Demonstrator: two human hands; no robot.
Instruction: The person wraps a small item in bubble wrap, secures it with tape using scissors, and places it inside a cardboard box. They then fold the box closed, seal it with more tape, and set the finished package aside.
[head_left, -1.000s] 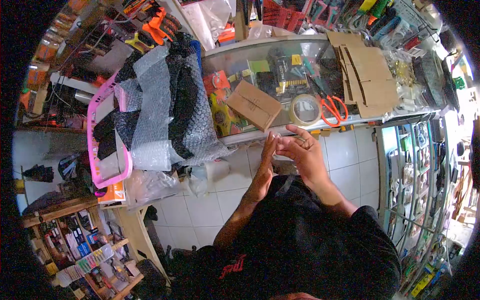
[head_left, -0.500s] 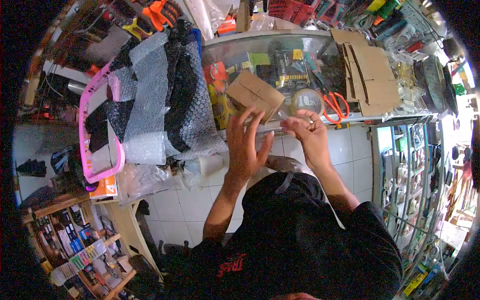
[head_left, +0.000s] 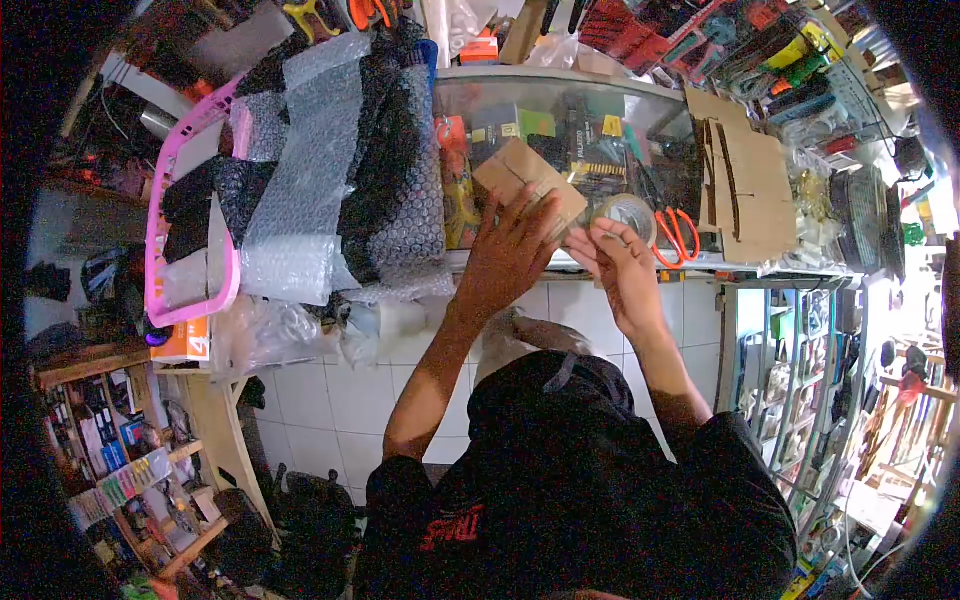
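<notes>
A small brown cardboard box (head_left: 530,178) lies at an angle on the glass counter. My left hand (head_left: 512,245) rests over its near side, fingers stretched out and lying on the cardboard. Close by on the right, my right hand (head_left: 622,262) has its thumb and fingers drawn together beside the box's near corner; whatever is between them is too small to make out. A roll of clear tape (head_left: 645,212) sits just behind the right hand's fingers. Orange-handled scissors (head_left: 677,238) lie right of the roll, touched by neither hand.
Bubble wrap (head_left: 300,190) and black sheets cover the counter's left side, beside a pink basket (head_left: 152,240). Flattened cardboard pieces (head_left: 752,190) lie at the right. Packaged goods show through the glass counter (head_left: 560,78). A glass-fronted shelf (head_left: 790,360) stands at lower right.
My left hand has moved from the box's near edge onto its top, fingers flattening. The right hand stays near the tape roll. The whole view has shifted slightly.
</notes>
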